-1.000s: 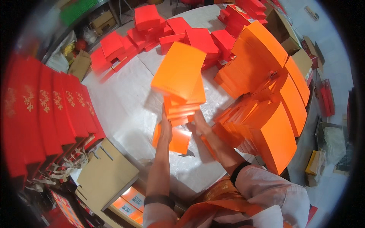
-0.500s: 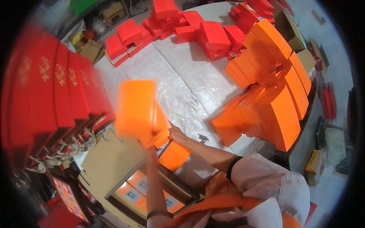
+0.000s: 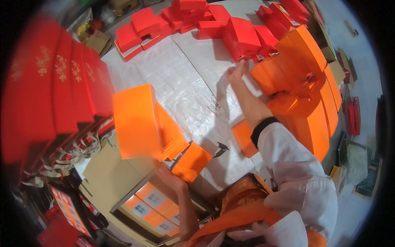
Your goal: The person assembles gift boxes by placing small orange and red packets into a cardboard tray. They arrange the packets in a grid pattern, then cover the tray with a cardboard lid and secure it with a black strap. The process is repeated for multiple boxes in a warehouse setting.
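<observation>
My left hand [image 3: 169, 175] is at the lower edge of a large orange box [image 3: 135, 121]; its fingertips are smeared and partly hidden, so I cannot tell whether they grip. A second orange piece [image 3: 169, 132] leans behind that box. Just right of the left hand is a smaller orange box [image 3: 192, 162]. My right hand [image 3: 237, 71] is stretched far forward with fingers apart, beside the stacked orange boxes [image 3: 288, 61] and just short of a red box [image 3: 242, 38]. Below the left hand an open carton [image 3: 123, 200] holds several labelled orange boxes [image 3: 150, 195].
Red gift bags [image 3: 61, 78] with pale handles stand in a row at the left. Several red boxes [image 3: 150, 24] line the far edge of the white-covered table [image 3: 181, 74]. A brown cardboard flap [image 3: 103, 181] spreads beside the carton. Cartons [image 3: 325, 45] stand beyond the right side.
My right hand has left the orange boxes at the left and moved forward and right to the orange stack. My left hand is still near the boxes, a little lower in view.
</observation>
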### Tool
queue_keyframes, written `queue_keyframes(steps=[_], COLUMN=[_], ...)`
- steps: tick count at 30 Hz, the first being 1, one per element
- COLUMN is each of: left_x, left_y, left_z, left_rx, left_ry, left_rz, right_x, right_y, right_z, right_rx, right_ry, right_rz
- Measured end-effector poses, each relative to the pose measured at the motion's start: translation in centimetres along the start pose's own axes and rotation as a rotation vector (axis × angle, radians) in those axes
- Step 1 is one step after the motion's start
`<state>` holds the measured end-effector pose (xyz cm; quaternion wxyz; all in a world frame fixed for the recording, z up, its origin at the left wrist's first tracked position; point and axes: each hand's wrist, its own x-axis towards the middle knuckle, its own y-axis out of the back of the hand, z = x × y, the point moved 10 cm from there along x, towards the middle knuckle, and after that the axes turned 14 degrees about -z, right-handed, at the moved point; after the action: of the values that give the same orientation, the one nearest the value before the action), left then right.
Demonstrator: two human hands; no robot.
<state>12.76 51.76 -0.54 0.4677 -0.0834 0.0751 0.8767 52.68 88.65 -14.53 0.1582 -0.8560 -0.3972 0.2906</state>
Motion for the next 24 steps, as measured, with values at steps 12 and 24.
queue_keyframes(steps=[12,24], left_x=[-9.8,13.3], left_y=[-7.4,-33.3], left_z=[-0.2,1.1], left_rx=[0.060,-0.136], left_ry=[-0.005,-0.206], left_rz=[-0.335,-0.546], right_x=[11.4,9.4], right_y=[1.4,-4.9], right_z=[-5.3,-5.5], right_rx=[-0.255,-0.040], right_ry=[0.423,-0.084], right_rz=[-0.098,-0.657])
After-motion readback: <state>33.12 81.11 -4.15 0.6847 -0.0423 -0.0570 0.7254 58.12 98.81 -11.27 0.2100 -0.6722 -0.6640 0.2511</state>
